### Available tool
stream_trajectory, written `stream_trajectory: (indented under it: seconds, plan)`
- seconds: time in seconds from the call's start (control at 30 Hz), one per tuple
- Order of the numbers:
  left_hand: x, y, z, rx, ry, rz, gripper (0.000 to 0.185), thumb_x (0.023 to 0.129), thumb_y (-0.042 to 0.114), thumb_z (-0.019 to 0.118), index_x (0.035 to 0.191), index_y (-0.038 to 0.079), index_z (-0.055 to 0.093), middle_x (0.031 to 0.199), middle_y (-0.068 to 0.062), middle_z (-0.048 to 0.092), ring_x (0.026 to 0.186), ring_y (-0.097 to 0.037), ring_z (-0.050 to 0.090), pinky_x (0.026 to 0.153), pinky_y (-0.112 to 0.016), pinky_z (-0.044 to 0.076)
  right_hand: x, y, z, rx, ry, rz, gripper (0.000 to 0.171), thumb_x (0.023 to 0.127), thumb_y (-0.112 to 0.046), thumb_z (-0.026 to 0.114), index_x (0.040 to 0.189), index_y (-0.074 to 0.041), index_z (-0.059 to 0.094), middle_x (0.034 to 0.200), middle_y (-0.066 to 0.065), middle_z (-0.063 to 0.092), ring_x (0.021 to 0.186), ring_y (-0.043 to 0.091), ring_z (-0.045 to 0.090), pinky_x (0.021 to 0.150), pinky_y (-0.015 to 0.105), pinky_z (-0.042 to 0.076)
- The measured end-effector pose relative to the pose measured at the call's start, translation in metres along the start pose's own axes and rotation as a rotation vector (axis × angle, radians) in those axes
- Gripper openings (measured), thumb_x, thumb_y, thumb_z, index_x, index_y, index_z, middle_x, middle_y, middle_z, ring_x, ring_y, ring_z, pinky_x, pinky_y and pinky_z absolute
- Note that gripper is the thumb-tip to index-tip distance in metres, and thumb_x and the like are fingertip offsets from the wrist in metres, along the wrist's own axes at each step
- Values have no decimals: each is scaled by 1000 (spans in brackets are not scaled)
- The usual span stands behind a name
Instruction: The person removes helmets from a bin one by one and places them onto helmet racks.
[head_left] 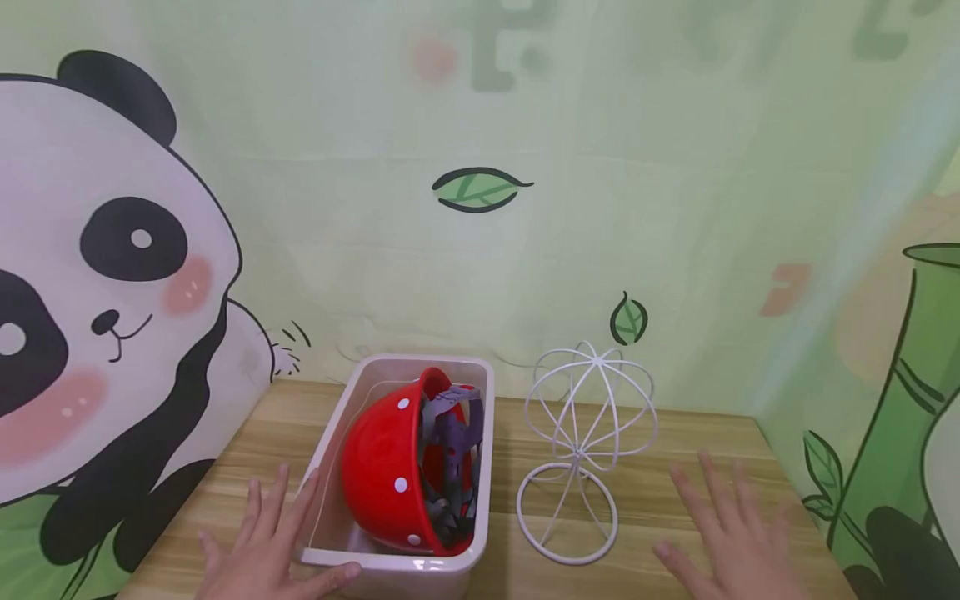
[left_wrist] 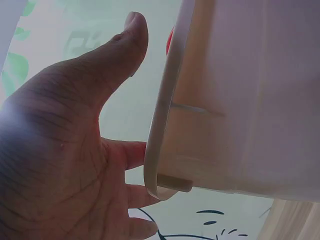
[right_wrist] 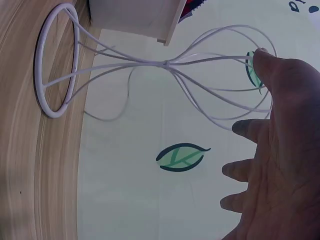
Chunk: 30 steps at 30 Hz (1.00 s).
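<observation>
A red helmet with white dots [head_left: 386, 467] lies on its side in a white plastic bin [head_left: 480, 450] on the wooden table [head_left: 667, 492]. My left hand [head_left: 270, 542] is open at the bin's near left corner, thumb along the front rim and fingers beside the left wall. The left wrist view shows the bin's rim [left_wrist: 162, 120] close to my left hand [left_wrist: 75, 150], thumb raised beside it. A white wire hat stand [head_left: 581, 450] is right of the bin. My right hand [head_left: 723, 529] hovers open to its right, holding nothing. In the right wrist view the wire stand [right_wrist: 165, 65] is beyond my right hand [right_wrist: 277, 150].
A green panda-and-bamboo backdrop [head_left: 480, 192] closes off the table at the back and both sides. Bare wood lies between the stand and the right wall and left of the bin.
</observation>
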<state>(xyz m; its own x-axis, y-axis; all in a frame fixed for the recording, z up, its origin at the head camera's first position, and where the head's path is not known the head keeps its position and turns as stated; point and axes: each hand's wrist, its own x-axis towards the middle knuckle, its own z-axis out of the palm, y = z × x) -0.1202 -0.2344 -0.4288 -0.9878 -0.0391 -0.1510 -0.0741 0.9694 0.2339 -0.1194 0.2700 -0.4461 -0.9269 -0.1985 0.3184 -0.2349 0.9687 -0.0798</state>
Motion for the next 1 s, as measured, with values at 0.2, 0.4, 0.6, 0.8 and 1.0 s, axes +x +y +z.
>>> stream_trajectory:
  seconds: [0.2, 0.4, 0.6, 0.8, 1.0]
  plan:
    - [6, -3, -1, -194, -55, 15, 128, 61, 85, 60, 156, 27, -3, 161, -20, 9, 140, -52, 18, 92, -79, 32, 6, -16, 8, 22, 56, -120, 66, 86, -56, 63, 137, -17, 52, 152, 15, 38, 132, 45, 43, 93, 70, 42]
    - [16, -8, 6, -562, -122, 6, 130, 62, 66, 77, 155, 30, -7, 159, -13, 14, 134, -43, 38, 85, -56, 56, 19, -58, 26, 260, 164, -346, 49, 85, -36, 72, 130, -24, 58, 141, 1, 54, 122, 27, 58, 89, 48, 55]
    - [22, -11, 13, -695, -150, -50, 131, 55, 63, 83, 154, 35, 1, 153, -9, 28, 129, -34, 45, 84, -49, 58, 59, -123, 27, 601, 53, -421, 60, 95, -33, 61, 148, -29, 34, 144, -9, 50, 129, 14, 53, 99, 42, 52]
    - [23, -10, 16, -813, -156, -68, 127, 55, 56, 87, 152, 40, 8, 150, -4, 36, 125, -29, 50, 82, -42, 60, 114, -192, 35, 871, -197, -231, 71, 93, -58, 50, 152, -33, 19, 141, -3, 55, 126, 20, 57, 92, 43, 56]
    - [19, -8, 15, -816, -130, -50, 125, 55, 54, 88, 152, 37, 11, 149, -5, 37, 124, -28, 50, 82, -40, 60, 144, -246, 43, 891, -324, -124, 96, 80, -68, 60, 152, -41, 3, 127, -1, 61, 109, 17, 64, 75, 35, 61]
